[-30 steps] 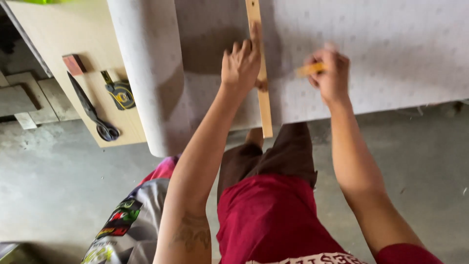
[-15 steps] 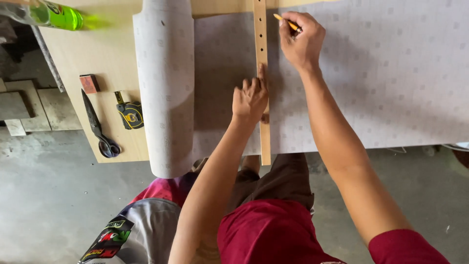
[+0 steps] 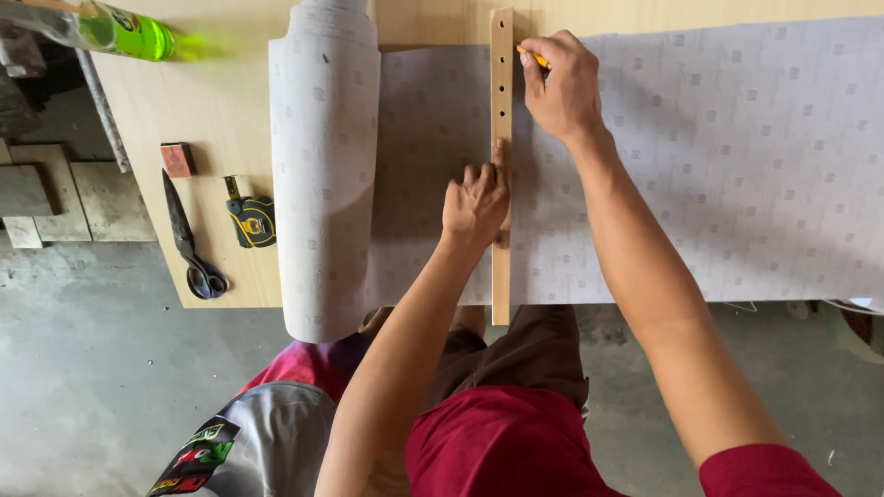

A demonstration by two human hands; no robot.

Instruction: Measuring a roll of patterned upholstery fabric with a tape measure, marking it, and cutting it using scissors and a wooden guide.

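While the left hand (image 3: 474, 204) pins the wooden strip (image 3: 502, 166) flat, the right hand (image 3: 562, 85) has a pencil (image 3: 534, 57) at its far end.

Head view: left fingers spread, pressing; right closed round the pencil, tip beside the strip on the sheet (image 3: 718, 156). No drawn line shows yet, and nothing is cut. The roll (image 3: 322, 175) is partly unwound. Scissors (image 3: 189, 244) and tape measure (image 3: 250, 219) lie unused; a green bottle (image 3: 101, 28) lies on its side, apparently holding liquid.

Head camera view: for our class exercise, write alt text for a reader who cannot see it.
The left hand presses a wooden strip flat across grey patterned sheet material on a workbench, while the right hand holds a yellow pencil against the strip's far end. Scissors and a tape measure lie left of the roll.
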